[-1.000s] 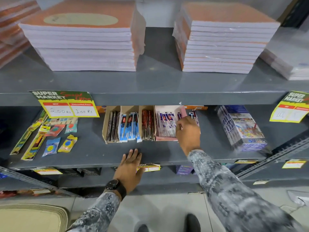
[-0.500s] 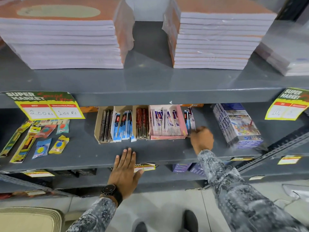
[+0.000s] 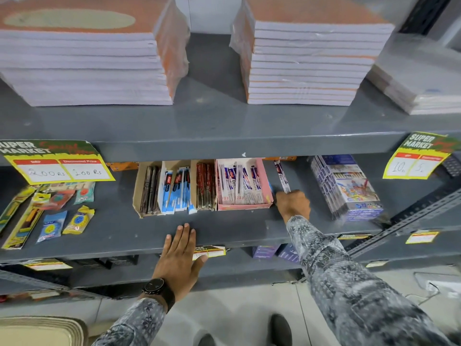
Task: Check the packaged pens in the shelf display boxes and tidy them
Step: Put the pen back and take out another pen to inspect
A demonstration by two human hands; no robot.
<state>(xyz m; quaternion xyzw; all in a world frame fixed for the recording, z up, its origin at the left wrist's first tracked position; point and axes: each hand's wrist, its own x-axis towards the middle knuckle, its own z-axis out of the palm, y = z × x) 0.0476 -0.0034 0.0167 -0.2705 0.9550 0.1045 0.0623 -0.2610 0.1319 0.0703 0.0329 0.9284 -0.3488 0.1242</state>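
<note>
On the middle grey shelf (image 3: 224, 228) stand a brown cardboard display box (image 3: 139, 193) with dark, blue-white and red packaged pens, and a pink display box (image 3: 245, 206) with white-blue pen packets. My right hand (image 3: 293, 203) is just right of the pink box, shut on one white-and-dark pen packet (image 3: 282, 177) that points toward the back of the shelf. My left hand (image 3: 180, 250) lies flat and open on the shelf's front edge, below the brown box, holding nothing.
Loose yellow and blue stationery packets (image 3: 52, 221) lie at the left of the shelf. A wrapped block of colour-pen boxes (image 3: 346, 188) stands at the right. Stacks of notebooks (image 3: 306, 63) fill the upper shelf. Yellow price tags (image 3: 59, 166) hang from its edge.
My right hand left the pink box, moved right and down beside it, and now holds a single pen packet there. My left hand stayed on the shelf edge.
</note>
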